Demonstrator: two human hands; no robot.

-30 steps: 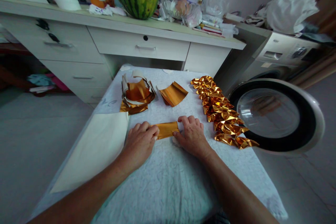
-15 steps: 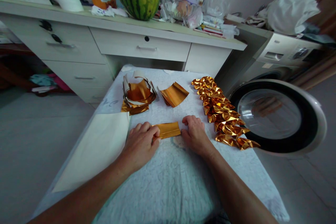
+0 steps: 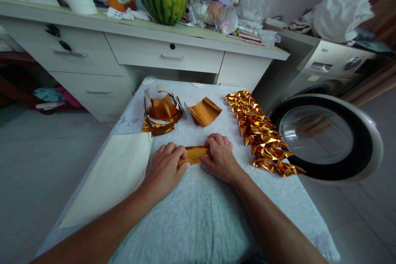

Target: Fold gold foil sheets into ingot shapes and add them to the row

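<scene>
1. While the head view is looking down on the tabletop [image 3: 198, 210], a gold foil strip [image 3: 195, 155] is lying there between both hands; 12 o'clock is pointing away from the person.
2. At its 9 o'clock end, the left hand [image 3: 166, 164] is gripping the strip, fingers curling over it, undersides hidden.
3. At its 3 o'clock end, the right hand [image 3: 220, 156] is pinching it, thumb on the near edge, fingers on the far one.
4. Judging by its sheen, the strip is probably feeling light, thin, somewhat slippery and easily torn; creased foil pieces [image 3: 262, 134] between 2 and 3 o'clock are suggesting that it holds folds.
5. Both short ends are offering the best hold, with light, even pressure keeping the middle uncrushed.
</scene>
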